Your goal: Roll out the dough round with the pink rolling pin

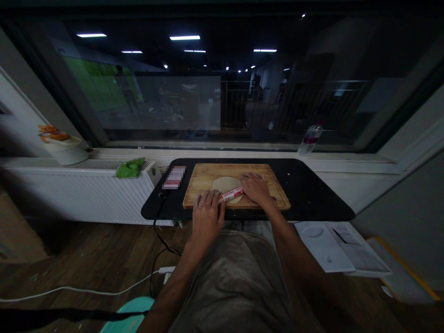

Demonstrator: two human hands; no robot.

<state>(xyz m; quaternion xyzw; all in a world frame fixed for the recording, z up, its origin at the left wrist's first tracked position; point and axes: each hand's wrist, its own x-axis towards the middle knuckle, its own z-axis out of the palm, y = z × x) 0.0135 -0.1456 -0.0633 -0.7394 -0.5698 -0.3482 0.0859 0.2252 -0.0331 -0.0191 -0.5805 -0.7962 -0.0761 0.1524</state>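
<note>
Evidently both hands are at work on one stick (231,193), red and white, on a wooden board (274,178); clock positions are taken from the stick's middle, twelve being toward the window (277,111). The stick slants from eight to two across a flat round of dough (224,182), most of which shows beyond it toward eleven, with a smaller part on the near side at five. The left hand (208,208) covers the stick's eight o'clock end, palm down; the right hand (255,187) covers the other, between two and three. The hands stand apart, the printed middle of the stick showing between them; whether the fingers close underneath, I cannot tell.

As to edges, the board's near rim passes beneath the left hand, leaving little margin at seven. More wood extends at twelve and at three. Past the board, the black table (319,199) offers its widest stretch at three, marked by pale specks. At ten, a phone (175,178) narrows the side strip. The sill (208,152) bounds the table at twelve, with a bottle (310,138) standing there toward one or two.
</note>
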